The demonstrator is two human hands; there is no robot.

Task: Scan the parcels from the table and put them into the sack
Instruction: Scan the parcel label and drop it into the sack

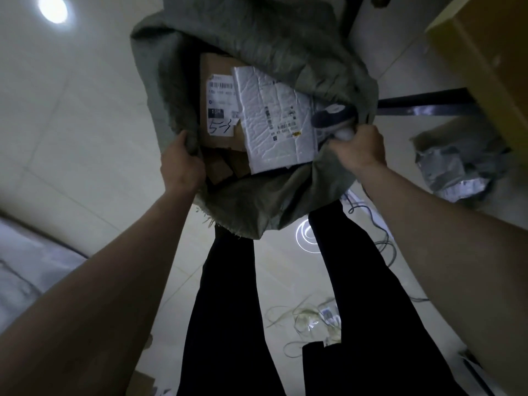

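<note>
A grey-green woven sack (257, 41) stands open on the floor in front of my legs. Inside lie a brown cardboard parcel (217, 70) with a white label and a white padded mailer (274, 121) resting partly on top of it. My left hand (183, 158) grips the sack's rim on the left. My right hand (360, 147) holds the handle of a dark blue and white barcode scanner (334, 115) together with the sack's rim on the right. The scanner's head points over the mailer.
A crumpled grey plastic parcel (454, 167) lies on the tiled floor at the right. A large cardboard box (485, 52) sits at the upper right above a dark bar (428, 101). Cables (380, 232) and loose strapping (303, 318) lie near my feet.
</note>
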